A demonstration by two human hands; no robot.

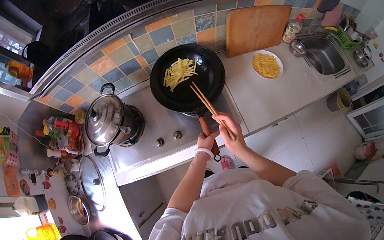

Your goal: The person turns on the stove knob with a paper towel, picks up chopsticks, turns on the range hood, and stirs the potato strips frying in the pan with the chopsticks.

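A black wok [205, 87] sits on the right side of the gas hob, with pale yellow potato strips [180, 72] piled in its far left part. Its wooden handle [205, 127] points towards me, and my left hand [207, 142] is closed around it. My right hand [231, 132] grips a pair of wooden chopsticks [207, 103], whose tips are inside the wok, just below the strips. To the right of the wok, a white plate [281, 70] on the counter holds more yellow strips [265, 65].
A lidded steel pot [105, 118] stands on the left burner. Behind the plate leans a wooden cutting board [256, 28]. The sink [327, 57] is at the far right. Bottles [65, 130] and a glass lid [93, 192] lie left of the hob. A range hood edge [143, 5] runs above.
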